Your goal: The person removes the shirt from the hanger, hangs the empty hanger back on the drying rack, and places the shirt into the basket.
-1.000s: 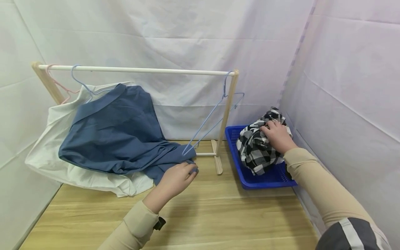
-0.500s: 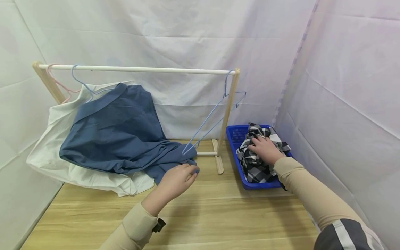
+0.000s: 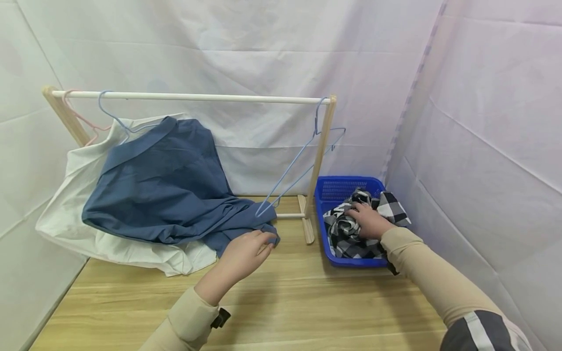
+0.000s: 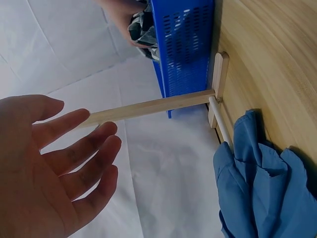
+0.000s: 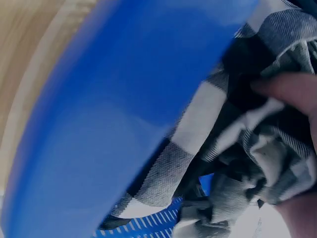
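My left hand (image 3: 252, 246) hovers at the lower corner of a blue garment (image 3: 162, 185) that hangs from the rack. In the left wrist view the left hand (image 4: 74, 158) is spread flat and holds nothing, with the blue garment (image 4: 262, 188) a little apart from it. My right hand (image 3: 366, 222) grips a bunched black-and-white checked garment (image 3: 347, 236) down inside a blue basket (image 3: 347, 187). The right wrist view shows fingers (image 5: 292, 89) dug into the checked garment (image 5: 267, 163) against the basket wall (image 5: 99, 124).
A wooden rack with a white rail (image 3: 189, 97) stands on the wooden table (image 3: 307, 302). A white garment (image 3: 70, 214) hangs behind the blue one. An empty blue hanger (image 3: 298, 165) hangs at the rail's right end, a pink one (image 3: 81, 117) at the left. White sheets wall in the space.
My right hand has brought the checked garment down from above the basket into it. The left hand has stayed by the blue garment's corner.
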